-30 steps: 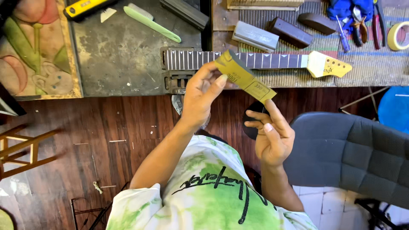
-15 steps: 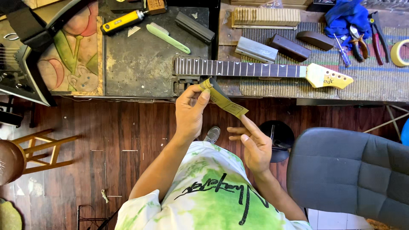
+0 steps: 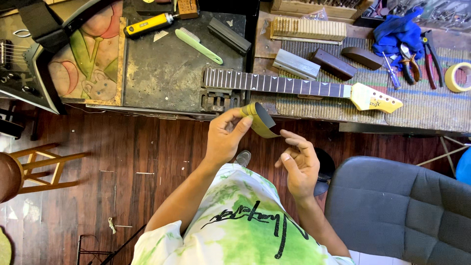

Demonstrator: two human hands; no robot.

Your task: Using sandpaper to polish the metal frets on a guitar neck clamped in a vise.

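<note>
My left hand [image 3: 225,135] pinches one end of a yellow-backed strip of sandpaper [image 3: 261,120], which curls over with its dark grit side showing. My right hand [image 3: 298,162] is just below and right of the strip, fingers bent, its fingertips at the strip's lower end. Both hands hover in front of the workbench edge. On the bench lies a guitar neck [image 3: 294,87] with a dark fretboard and a yellow headstock [image 3: 375,98], clamped at its left end in a small vise [image 3: 218,100].
The bench [image 3: 162,78] carries a yellow tool [image 3: 147,23], a green brush [image 3: 198,45], sanding blocks [image 3: 296,64], a notched wooden block [image 3: 308,28], blue gloves [image 3: 397,32], pliers [image 3: 431,49] and a tape roll [image 3: 458,76]. A grey chair [image 3: 402,211] stands right, a wooden stool [image 3: 29,169] left.
The strip was held out straight between both hands; now it is curled over near my left hand, and my right hand has loosened off its end. The view shifted left.
</note>
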